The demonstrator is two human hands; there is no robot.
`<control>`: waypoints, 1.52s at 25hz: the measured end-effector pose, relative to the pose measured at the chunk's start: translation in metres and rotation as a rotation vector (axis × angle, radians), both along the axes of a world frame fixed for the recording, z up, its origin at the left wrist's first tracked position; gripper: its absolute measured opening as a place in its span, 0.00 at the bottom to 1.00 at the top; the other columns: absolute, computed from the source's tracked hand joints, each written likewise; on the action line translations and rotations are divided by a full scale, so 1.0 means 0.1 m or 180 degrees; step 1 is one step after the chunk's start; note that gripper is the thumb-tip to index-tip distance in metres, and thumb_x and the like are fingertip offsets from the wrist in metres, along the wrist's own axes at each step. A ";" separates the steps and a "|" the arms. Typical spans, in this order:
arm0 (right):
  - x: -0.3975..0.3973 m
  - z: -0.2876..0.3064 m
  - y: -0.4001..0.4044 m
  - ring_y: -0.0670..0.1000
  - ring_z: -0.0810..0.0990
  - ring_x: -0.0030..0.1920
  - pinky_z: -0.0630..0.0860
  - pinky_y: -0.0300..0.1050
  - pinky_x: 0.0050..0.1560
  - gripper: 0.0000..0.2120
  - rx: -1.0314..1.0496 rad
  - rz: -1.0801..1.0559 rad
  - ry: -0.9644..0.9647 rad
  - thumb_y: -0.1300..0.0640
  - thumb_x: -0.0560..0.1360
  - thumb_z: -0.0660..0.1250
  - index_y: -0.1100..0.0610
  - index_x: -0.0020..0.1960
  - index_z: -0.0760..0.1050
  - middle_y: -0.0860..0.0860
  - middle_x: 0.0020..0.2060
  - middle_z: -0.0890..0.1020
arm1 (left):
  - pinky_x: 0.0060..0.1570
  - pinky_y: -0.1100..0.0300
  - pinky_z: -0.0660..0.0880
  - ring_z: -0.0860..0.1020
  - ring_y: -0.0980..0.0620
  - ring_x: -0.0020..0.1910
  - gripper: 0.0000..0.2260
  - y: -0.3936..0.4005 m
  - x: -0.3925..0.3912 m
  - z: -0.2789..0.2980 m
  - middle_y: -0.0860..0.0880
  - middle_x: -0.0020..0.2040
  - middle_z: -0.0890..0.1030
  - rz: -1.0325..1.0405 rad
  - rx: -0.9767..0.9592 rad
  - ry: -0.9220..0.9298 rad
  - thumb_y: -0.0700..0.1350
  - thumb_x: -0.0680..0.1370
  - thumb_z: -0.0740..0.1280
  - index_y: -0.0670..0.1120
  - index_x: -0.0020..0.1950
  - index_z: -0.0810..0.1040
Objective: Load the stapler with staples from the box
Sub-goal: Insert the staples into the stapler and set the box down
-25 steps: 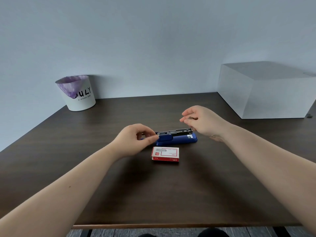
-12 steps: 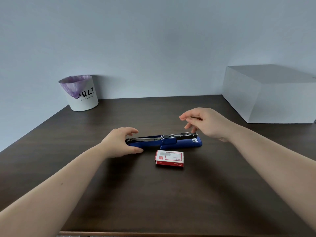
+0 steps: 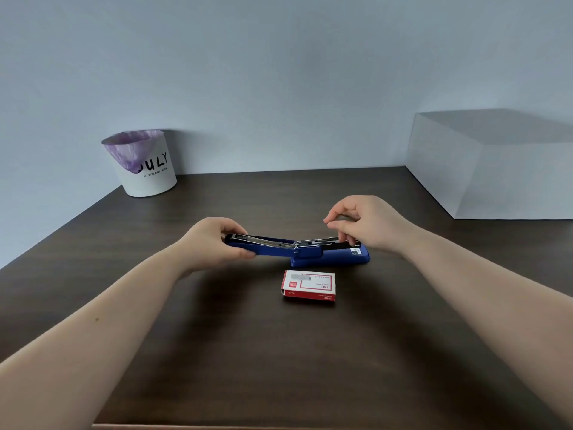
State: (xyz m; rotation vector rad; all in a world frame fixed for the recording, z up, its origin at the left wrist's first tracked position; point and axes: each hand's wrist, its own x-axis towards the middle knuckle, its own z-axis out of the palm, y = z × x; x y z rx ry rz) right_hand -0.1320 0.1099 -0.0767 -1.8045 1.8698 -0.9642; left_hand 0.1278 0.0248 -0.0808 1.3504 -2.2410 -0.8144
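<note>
Blue stapler (image 3: pixel 328 255) swung open flat on dark surface (image 3: pixel 279 352), left hand (image 3: pixel 214 243) grasping its lid end, right hand (image 3: pixel 362 225) fingers pinched over metal magazine, staple box (image 3: pixel 308 285) closed just beside

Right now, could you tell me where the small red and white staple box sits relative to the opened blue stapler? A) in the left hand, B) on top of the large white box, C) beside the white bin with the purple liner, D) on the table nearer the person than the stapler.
D: the small red and white staple box lies closed on the dark wooden table, apart from the opened blue stapler and nearer the person.
</note>
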 end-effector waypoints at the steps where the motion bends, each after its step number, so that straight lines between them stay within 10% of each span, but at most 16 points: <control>1: 0.00 0.00 0.00 0.44 0.80 0.30 0.77 0.34 0.39 0.08 -0.0017 -0.0040 -0.0186 0.62 0.75 0.67 0.57 0.53 0.79 0.51 0.37 0.83 | 0.48 0.56 0.77 0.81 0.47 0.46 0.13 0.00 0.00 0.02 0.46 0.44 0.84 -0.0023 -0.0003 -0.0005 0.47 0.65 0.78 0.48 0.47 0.82; 8: 0.00 0.01 0.00 0.50 0.85 0.51 0.80 0.44 0.55 0.12 0.0130 0.0220 -0.1407 0.64 0.79 0.61 0.62 0.61 0.73 0.55 0.56 0.81 | 0.48 0.58 0.76 0.80 0.49 0.46 0.13 -0.02 0.00 0.04 0.48 0.45 0.84 -0.0105 -0.0011 -0.0143 0.48 0.66 0.77 0.49 0.48 0.82; 14: -0.02 -0.01 -0.01 0.41 0.82 0.46 0.72 0.23 0.46 0.11 -0.0101 0.0132 0.0084 0.55 0.75 0.69 0.52 0.57 0.81 0.45 0.48 0.83 | 0.42 0.63 0.74 0.79 0.52 0.40 0.12 -0.03 0.00 0.10 0.46 0.43 0.84 -0.0098 0.0007 0.0045 0.46 0.64 0.78 0.49 0.46 0.82; 20: 0.06 -0.11 -0.03 0.45 0.77 0.60 0.66 0.33 0.60 0.16 0.0190 0.0510 0.0806 0.54 0.76 0.66 0.52 0.64 0.77 0.48 0.60 0.81 | 0.45 0.59 0.76 0.80 0.50 0.42 0.12 -0.04 -0.01 0.16 0.47 0.43 0.84 -0.0192 -0.0088 -0.0082 0.47 0.65 0.78 0.50 0.46 0.82; 27: -0.05 -0.16 -0.10 0.36 0.77 0.46 0.67 0.21 0.46 0.13 0.0396 0.0608 0.0515 0.53 0.75 0.68 0.49 0.59 0.80 0.34 0.42 0.78 | 0.46 0.60 0.76 0.81 0.49 0.44 0.12 -0.06 0.00 0.16 0.48 0.44 0.84 -0.0233 -0.0068 -0.0135 0.47 0.65 0.78 0.50 0.47 0.82; 38: -0.10 -0.18 -0.08 0.41 0.78 0.58 0.69 0.29 0.59 0.14 0.0361 0.0798 0.0131 0.55 0.73 0.71 0.47 0.58 0.80 0.43 0.55 0.82 | 0.46 0.60 0.77 0.81 0.48 0.45 0.12 -0.09 0.00 0.15 0.48 0.44 0.84 -0.0265 0.0009 -0.0114 0.48 0.65 0.78 0.51 0.46 0.82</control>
